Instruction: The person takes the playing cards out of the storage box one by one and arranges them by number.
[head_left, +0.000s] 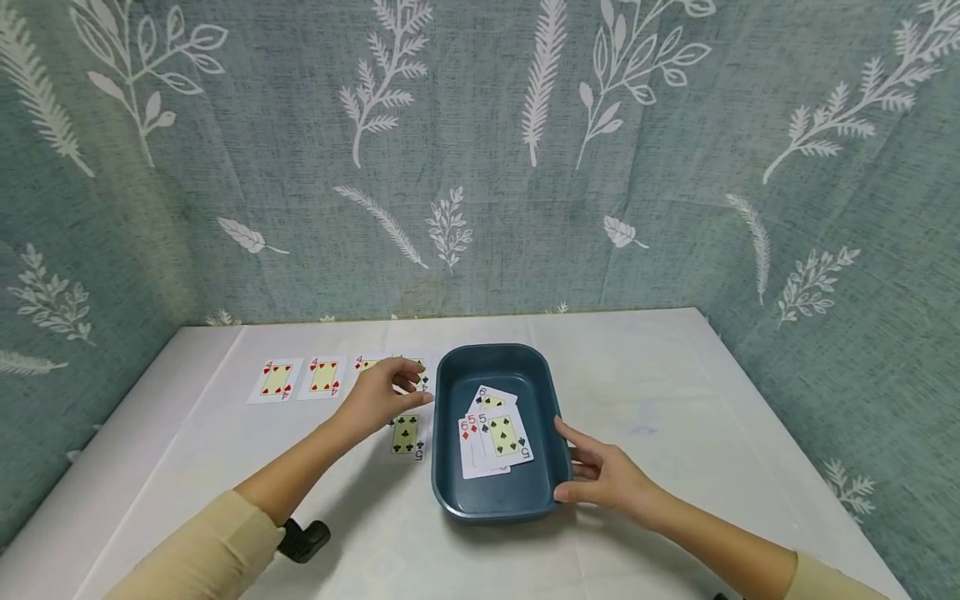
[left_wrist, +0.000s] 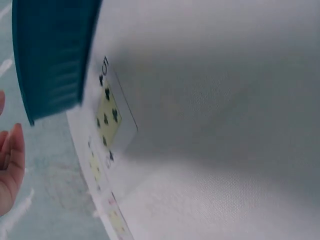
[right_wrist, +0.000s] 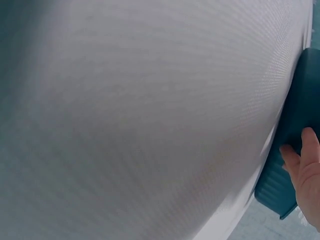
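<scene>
A dark blue rectangular tray (head_left: 450, 492) stands on the white table, holding several playing cards. A five of spades (head_left: 506, 437) lies on top, overlapping a six of diamonds (head_left: 467, 450), a red five and a black six (head_left: 491, 397). My left hand (head_left: 384, 390) hovers just left of the tray, fingers loosely bent, thumb and fingertips apart with nothing between them. It partly hides the back row of cards; a five of clubs (head_left: 406, 435) lies below it. At the tray's right side, my right hand (head_left: 611, 479) touches the outer wall with its fingers spread along it.
Two red fours (head_left: 276, 381) lie at the left of the back row. Another red card (head_left: 366, 364) and a black four (head_left: 422, 375) are partly covered by my left hand. Leaf-patterned cloth (head_left: 480, 250) encloses the table (head_left: 645, 367) at the back and sides.
</scene>
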